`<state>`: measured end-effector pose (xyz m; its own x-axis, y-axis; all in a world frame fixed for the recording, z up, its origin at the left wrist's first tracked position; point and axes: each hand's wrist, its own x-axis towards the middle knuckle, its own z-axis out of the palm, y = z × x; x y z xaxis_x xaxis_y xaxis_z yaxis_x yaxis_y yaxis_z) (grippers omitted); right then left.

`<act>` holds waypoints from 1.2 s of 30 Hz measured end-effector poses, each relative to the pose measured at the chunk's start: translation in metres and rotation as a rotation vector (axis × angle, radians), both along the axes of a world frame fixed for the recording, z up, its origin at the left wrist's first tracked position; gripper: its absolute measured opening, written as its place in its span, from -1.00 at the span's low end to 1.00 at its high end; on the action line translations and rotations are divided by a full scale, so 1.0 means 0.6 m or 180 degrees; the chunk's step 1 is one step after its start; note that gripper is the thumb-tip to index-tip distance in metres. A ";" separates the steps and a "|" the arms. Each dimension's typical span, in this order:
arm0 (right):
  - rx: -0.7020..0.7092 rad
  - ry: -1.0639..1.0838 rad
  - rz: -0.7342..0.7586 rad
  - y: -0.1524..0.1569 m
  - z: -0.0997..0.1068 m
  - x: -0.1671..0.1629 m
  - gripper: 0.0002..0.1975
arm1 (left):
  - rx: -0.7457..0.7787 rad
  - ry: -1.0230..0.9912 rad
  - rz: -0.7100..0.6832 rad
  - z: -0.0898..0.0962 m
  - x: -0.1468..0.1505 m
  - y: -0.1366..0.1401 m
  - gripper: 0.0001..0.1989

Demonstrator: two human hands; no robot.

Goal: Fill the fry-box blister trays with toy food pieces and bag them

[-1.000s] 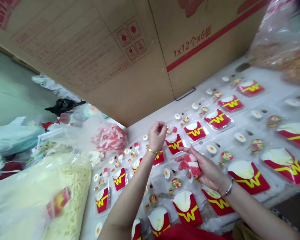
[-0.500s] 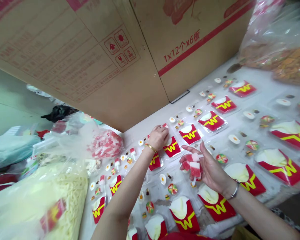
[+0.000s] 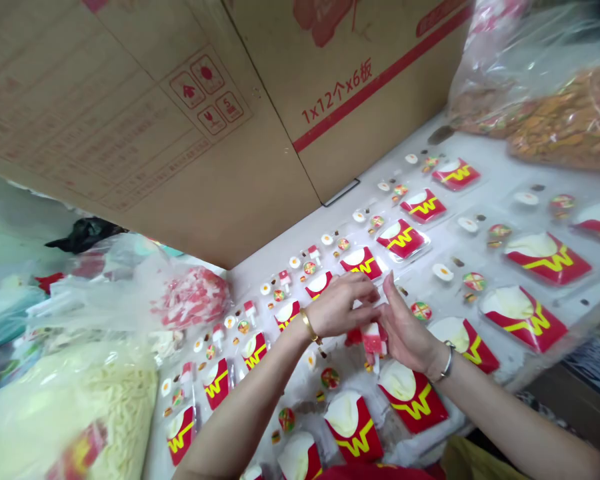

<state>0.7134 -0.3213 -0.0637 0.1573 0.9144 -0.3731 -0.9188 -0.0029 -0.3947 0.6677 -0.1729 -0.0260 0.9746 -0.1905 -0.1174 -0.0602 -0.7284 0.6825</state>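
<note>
From the head view, 2 bare hands meet just right of the frame's centre. The right hand, a silver bangle at its wrist, grasps a few popsicles, red and white, in its curled fingers. The left hand, with a gold bracelet, reaches across to them, fingers bent over the cluster; I can't tell whether it has gripped any.

Another 5 popsicles lie along the back row, left of centre, beside small eggs and pizzas. Red pouches marked with a yellow W run in rows across the table, from lower left to the right edge.

A carton fills the top. At left of centre sits a bag of pink pieces, at lower left a bag of pale ones, at upper right a bag of orange-brown ones.
</note>
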 end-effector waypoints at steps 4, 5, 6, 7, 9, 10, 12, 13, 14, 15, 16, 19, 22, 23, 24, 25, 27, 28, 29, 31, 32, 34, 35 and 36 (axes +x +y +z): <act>-0.0174 0.0235 -0.0276 -0.006 -0.001 0.014 -0.58 | -0.0357 -0.0235 0.0843 -0.017 0.032 0.017 -0.90; -0.0262 0.0280 -0.0428 -0.008 -0.002 0.018 -0.67 | -0.0314 -0.0462 0.1161 -0.026 0.045 0.031 -0.90; -0.0343 0.0297 -0.0590 -0.011 -0.004 0.022 -0.70 | -0.0193 -0.0733 0.1454 -0.036 0.060 0.046 -0.89; -0.0399 0.0288 -0.0740 -0.013 -0.006 0.025 -0.66 | -0.0006 -0.1012 0.1677 -0.046 0.076 0.061 -0.88; -0.0427 0.0212 -0.0944 -0.018 -0.009 0.032 -0.61 | 0.0516 -0.1430 0.1832 -0.070 0.109 0.090 -0.86; -0.0412 0.0158 -0.0988 -0.020 -0.010 0.034 -0.61 | 0.0832 -0.1530 0.1801 -0.083 0.125 0.101 -0.86; -0.0383 0.0040 -0.1044 -0.024 -0.010 0.039 -0.61 | 0.1493 -0.1523 0.1673 -0.107 0.151 0.115 -0.86; -0.0371 -0.0022 -0.1089 -0.026 -0.010 0.041 -0.61 | 0.1791 -0.1448 0.1611 -0.118 0.160 0.119 -0.86; -0.0369 -0.0083 -0.1141 -0.028 -0.009 0.044 -0.60 | 0.2034 -0.1356 0.1549 -0.128 0.166 0.120 -0.86; -0.0370 -0.0139 -0.1198 -0.031 -0.008 0.046 -0.59 | 0.2210 -0.1271 0.1485 -0.135 0.170 0.120 -0.85; -0.0376 -0.0191 -0.1254 -0.033 -0.008 0.048 -0.59 | 0.2320 -0.1205 0.1405 -0.141 0.172 0.118 -0.84; -0.0384 -0.0335 -0.1379 -0.038 -0.010 0.055 -0.59 | 0.2412 -0.1085 0.1199 -0.145 0.170 0.107 -0.82; -0.0385 -0.0427 -0.1492 -0.040 -0.015 0.059 -0.60 | 0.2333 -0.0899 0.1164 -0.136 0.164 0.096 -0.73; -0.0396 -0.0428 -0.1529 -0.040 -0.016 0.059 -0.61 | 0.2291 -0.0813 0.1195 -0.133 0.162 0.092 -0.72; -0.0417 -0.0415 -0.1560 -0.041 -0.017 0.059 -0.62 | 0.2238 -0.0723 0.1228 -0.131 0.160 0.090 -0.74; -0.0445 -0.0395 -0.1581 -0.042 -0.017 0.059 -0.63 | 0.2181 -0.0642 0.1255 -0.129 0.158 0.087 -0.77; -0.0504 -0.0358 -0.1583 -0.044 -0.016 0.058 -0.61 | 0.2099 -0.0544 0.1287 -0.127 0.154 0.084 -0.82; -0.0527 -0.0347 -0.1568 -0.045 -0.015 0.058 -0.59 | 0.2080 -0.0544 0.1293 -0.126 0.151 0.083 -0.83; -0.0547 -0.0340 -0.1554 -0.046 -0.014 0.058 -0.58 | 0.2071 -0.0569 0.1310 -0.122 0.147 0.080 -0.82; -0.0588 -0.0314 -0.1553 -0.047 -0.011 0.060 -0.54 | 0.1991 -0.0616 0.1401 -0.109 0.139 0.068 -0.77; -0.0611 -0.0287 -0.1552 -0.048 -0.010 0.062 -0.53 | 0.1864 -0.0604 0.1411 -0.098 0.134 0.058 -0.75; -0.0643 -0.0223 -0.1525 -0.047 -0.007 0.067 -0.51 | 0.1429 -0.0507 0.1174 -0.071 0.122 0.030 -0.70; -0.0641 -0.0193 -0.1500 -0.046 -0.006 0.070 -0.50 | 0.1185 -0.0428 0.0925 -0.056 0.117 0.013 -0.67; -0.0625 -0.0169 -0.1467 -0.045 -0.004 0.073 -0.50 | 0.0963 -0.0331 0.0636 -0.042 0.112 -0.004 -0.64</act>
<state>0.7574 -0.3481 -0.0663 0.5518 0.6586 -0.5117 -0.8207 0.3195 -0.4738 0.7352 -0.1754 -0.0514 0.9987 0.0328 -0.0378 0.0459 -0.9006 0.4323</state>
